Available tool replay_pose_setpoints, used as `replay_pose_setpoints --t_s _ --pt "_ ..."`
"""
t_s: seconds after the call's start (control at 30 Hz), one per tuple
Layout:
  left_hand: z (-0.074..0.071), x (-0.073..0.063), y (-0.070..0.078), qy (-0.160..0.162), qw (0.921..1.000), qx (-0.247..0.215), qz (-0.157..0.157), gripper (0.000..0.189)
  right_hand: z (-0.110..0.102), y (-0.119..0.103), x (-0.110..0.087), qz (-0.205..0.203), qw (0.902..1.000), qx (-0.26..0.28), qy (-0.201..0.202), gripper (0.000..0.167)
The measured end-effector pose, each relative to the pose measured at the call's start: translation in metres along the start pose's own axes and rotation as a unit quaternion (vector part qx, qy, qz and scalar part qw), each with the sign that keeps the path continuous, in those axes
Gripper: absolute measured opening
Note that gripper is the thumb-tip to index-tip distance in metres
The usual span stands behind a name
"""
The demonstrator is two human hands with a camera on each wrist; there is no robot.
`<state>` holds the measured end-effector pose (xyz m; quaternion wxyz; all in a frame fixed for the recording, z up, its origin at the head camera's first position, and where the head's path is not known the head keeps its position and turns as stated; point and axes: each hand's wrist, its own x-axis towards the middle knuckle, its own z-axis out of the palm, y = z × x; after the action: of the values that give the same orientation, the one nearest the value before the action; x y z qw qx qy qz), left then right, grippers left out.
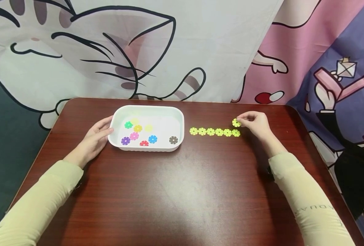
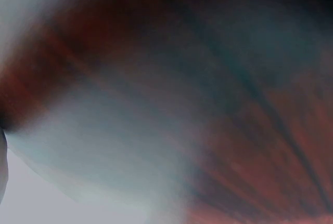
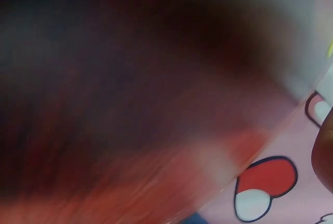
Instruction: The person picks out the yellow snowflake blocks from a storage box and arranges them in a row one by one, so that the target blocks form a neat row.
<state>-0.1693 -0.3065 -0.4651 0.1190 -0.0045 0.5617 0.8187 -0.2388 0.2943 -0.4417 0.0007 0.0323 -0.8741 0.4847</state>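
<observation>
A white plastic tray (image 1: 151, 149) lies on the table's far side with several notched, flower-shaped plastic discs in it: green, yellow, pink, purple, red, blue and dark grey. My left hand (image 1: 93, 140) holds the tray's left end, thumb at the rim. To the right, a straight row of yellow discs (image 1: 210, 132) runs sideways on the table. Thumb and fingertips of my right hand (image 1: 256, 125) pinch another yellow disc (image 1: 236, 122) just behind the row's right end. Whether this disc touches the row I cannot tell. Both wrist views are mostly dark and blurred.
The reddish-brown table (image 1: 176, 205) has rounded far corners. Behind its far edge hangs a cloth (image 1: 225, 41) with a printed cat, and a pink and blue printed cloth (image 1: 295, 61) hangs at the right. Dark floor (image 1: 13, 136) shows at the left.
</observation>
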Motion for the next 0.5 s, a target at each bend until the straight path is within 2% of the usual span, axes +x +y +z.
replay_pose_setpoints --t_s 0.33,0.5 --pt "0.001 0.000 0.001 0.001 1.0000 -0.006 0.000 0.038 -0.025 0.018 -0.012 0.022 0.9994 0.012 -0.023 0.029" --pt "0.001 0.000 0.001 0.001 1.0000 -0.004 0.001 0.038 -0.032 0.007 -0.021 0.033 0.9982 0.021 -0.046 0.030"
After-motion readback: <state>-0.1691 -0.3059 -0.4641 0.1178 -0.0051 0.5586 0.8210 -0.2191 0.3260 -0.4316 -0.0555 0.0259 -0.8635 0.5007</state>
